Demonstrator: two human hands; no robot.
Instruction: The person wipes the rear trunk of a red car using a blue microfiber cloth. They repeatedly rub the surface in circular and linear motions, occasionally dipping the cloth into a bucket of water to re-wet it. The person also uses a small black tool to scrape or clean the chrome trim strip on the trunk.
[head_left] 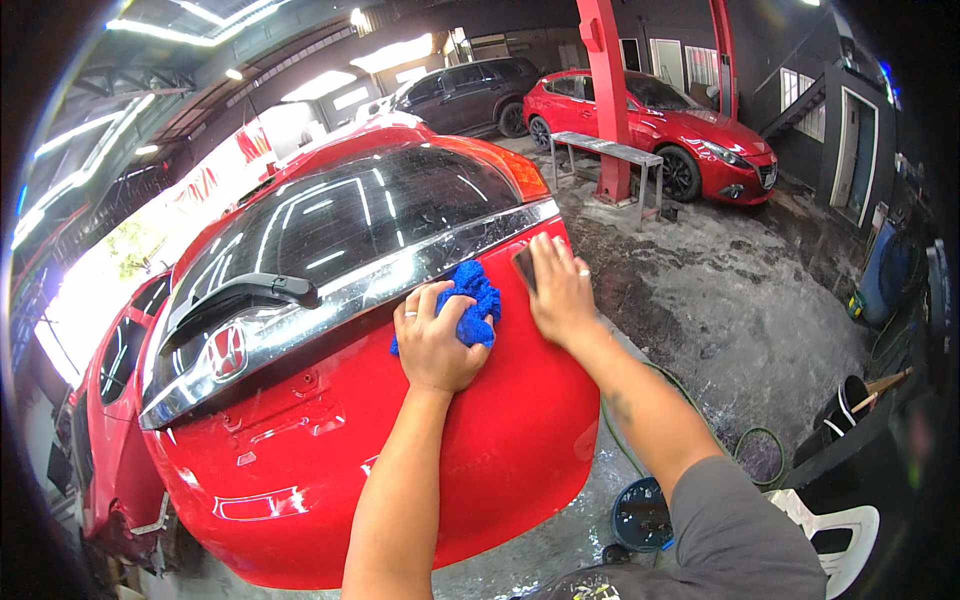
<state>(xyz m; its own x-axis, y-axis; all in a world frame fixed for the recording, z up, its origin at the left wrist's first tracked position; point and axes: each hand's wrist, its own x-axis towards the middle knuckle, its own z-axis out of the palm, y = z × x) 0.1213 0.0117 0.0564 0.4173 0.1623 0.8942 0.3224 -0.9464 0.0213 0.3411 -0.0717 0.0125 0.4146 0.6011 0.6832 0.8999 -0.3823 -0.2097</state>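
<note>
A glossy red car tailgate [500, 420] fills the middle of the view, with a chrome strip [375, 285] across it below the rear window [350, 215]. My left hand [438, 340] is closed around a bunched blue cloth [475, 310] and rests on the red panel just under the strip. To its right, my right hand [560, 290] presses a small dark flat pad [525, 268] against the panel near the strip's right end. Its fingers lie over the pad and hide most of it, so I cannot tell its exact kind.
A rear wiper [245, 292] sticks out over the chrome at left. On the floor at lower right are a dark bucket [643, 512], a green hose [690, 395] and a white plastic chair [845, 530]. A metal bench [605, 145], red post [605, 100] and red car [700, 130] stand behind.
</note>
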